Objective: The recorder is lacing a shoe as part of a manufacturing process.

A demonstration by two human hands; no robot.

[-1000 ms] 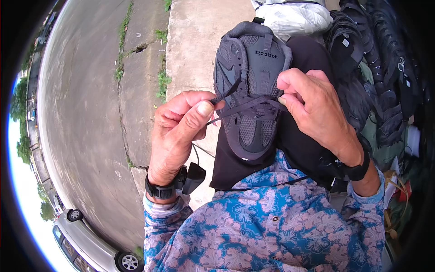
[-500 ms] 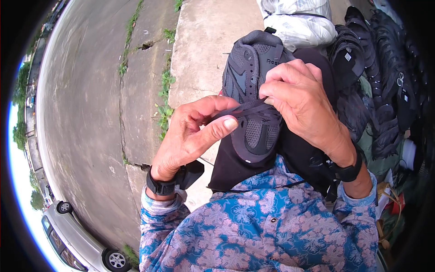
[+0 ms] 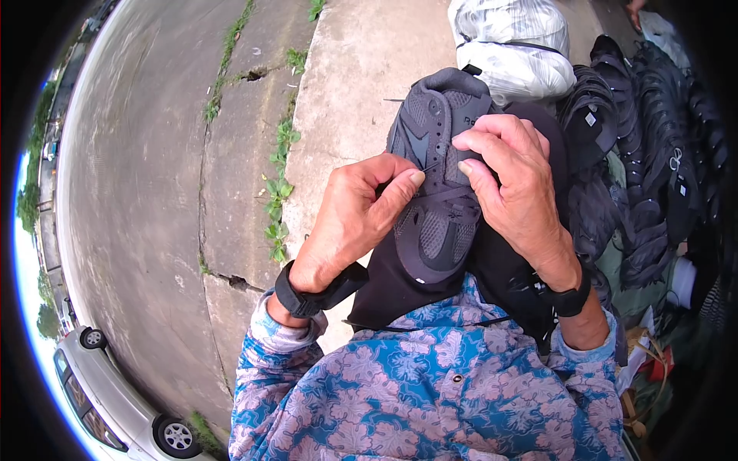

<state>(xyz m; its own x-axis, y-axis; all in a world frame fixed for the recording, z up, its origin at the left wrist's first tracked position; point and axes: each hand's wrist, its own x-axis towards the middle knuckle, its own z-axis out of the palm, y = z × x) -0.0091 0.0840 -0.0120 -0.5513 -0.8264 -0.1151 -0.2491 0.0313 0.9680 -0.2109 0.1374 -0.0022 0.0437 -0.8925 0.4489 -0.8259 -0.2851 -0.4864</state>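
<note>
A dark grey sneaker [image 3: 438, 242] lies on my lap, its toe toward me and its heel away. Flat dark shoelaces [image 3: 442, 196] cross its lower eyelets, while the eyelets higher up look unthreaded. My left hand [image 3: 369, 196] is closed in a pinch at the left eyelet row, with a thin dark lace end poking out past the thumb. Over the right side of the shoe is my right hand [image 3: 511, 173], its fingers curled and the thumb tip apart from the index tip. No lace shows between them.
Dark shoes [image 3: 592, 115] in stacked rows fill the right side. Beyond the sneaker sits a white plastic-wrapped bundle [image 3: 515, 54]. Weeds [image 3: 278, 192] grow along the concrete edge at left. A silver car [image 3: 111, 396] stands at lower left. Part of another person's hand shows at top right.
My left hand has gone from holding lace strands over the toe to pinching at the left eyelets. My right hand has let go of the lace, its thumb and index parting.
</note>
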